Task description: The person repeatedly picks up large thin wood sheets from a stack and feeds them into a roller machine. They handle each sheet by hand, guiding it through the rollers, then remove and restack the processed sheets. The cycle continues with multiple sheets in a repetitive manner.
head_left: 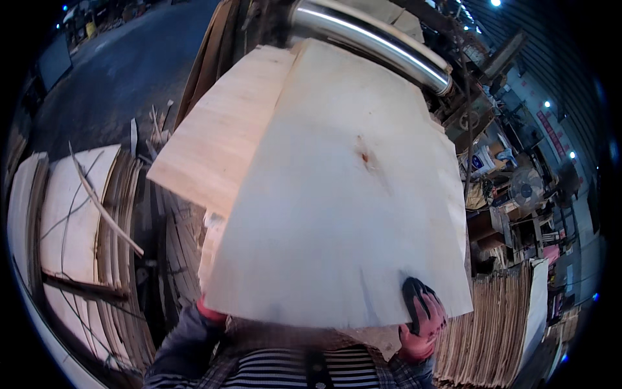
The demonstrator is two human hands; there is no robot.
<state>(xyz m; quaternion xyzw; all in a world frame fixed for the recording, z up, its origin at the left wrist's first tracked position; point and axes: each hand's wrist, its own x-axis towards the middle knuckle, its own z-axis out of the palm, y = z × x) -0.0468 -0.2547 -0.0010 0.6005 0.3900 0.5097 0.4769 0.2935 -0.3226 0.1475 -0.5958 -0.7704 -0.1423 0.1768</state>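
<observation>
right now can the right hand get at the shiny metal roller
Probably not: the right hand is at the near edge of the large pale sheet, toward its right corner, and the sheet's length lies between it and the shiny metal roller.

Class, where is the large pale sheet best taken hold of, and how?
Probably by both near corners, coming from the near side: the large pale sheet is broad and thin, and its far end reaches toward the shiny roller.

Your wood sheet [343,220] looks smooth and matt — the roller [372,44] is glossy metal — and your shirt [272,371] is cloth.
</observation>
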